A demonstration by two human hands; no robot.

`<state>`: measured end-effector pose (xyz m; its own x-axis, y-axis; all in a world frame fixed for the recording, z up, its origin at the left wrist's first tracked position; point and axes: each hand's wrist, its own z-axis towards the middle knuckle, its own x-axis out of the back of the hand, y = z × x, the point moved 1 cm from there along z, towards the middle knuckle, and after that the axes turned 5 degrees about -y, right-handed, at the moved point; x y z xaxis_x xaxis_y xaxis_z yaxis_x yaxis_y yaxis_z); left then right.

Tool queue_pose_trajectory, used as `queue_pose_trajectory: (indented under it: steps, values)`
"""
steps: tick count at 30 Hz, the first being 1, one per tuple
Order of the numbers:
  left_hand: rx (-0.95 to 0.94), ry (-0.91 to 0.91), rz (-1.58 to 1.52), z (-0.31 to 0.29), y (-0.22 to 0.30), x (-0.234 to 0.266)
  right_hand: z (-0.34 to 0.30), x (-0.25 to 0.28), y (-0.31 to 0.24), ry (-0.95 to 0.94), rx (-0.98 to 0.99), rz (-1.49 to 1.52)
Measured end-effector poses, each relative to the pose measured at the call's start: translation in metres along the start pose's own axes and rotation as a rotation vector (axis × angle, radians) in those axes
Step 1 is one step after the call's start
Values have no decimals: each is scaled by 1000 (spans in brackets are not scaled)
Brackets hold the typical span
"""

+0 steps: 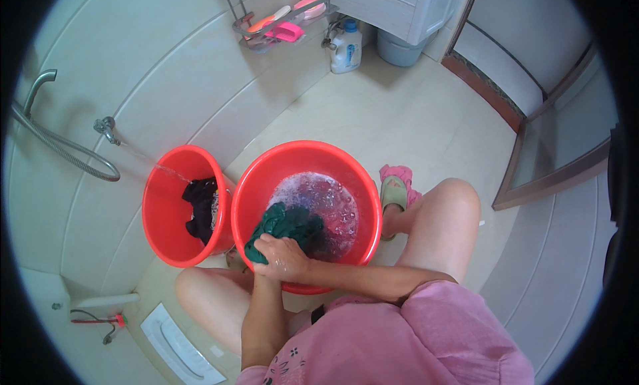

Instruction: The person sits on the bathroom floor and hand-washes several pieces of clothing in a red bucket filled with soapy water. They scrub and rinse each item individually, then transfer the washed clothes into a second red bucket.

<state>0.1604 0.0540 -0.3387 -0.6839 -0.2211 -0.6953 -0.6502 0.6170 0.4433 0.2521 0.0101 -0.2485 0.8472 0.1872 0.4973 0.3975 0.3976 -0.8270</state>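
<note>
At the near left rim of the red basin [307,145], both my hands are closed on a wet dark green cloth [273,222]. My right hand [287,260] lies across the top, its fingers wrapped over the bunched fabric. Beneath it, my left hand [265,270] meets the same bunch; most of its fingers are covered by the right hand. The cloth's far end hangs into the foamy water [333,205], where darker fabric shows below the surface.
Left of the basin stands a red bucket [156,212] with dark clothes [202,208]; a wall tap [105,127] runs water into it. A pink cloth [399,172] lies by my green slipper [393,193]. Farther back are a white bottle [346,52] and a wire rack [249,35].
</note>
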Motion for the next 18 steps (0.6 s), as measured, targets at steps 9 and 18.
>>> queue_pose_trajectory:
  steps: [9, 18]
  values:
    - [-141, -21, 212, -34, 13, -46, 59, 91, 118, -188, -529, -459]
    - [-470, 164, 919, -16, 18, -16, 65, 121, 126, 35, -945, 566]
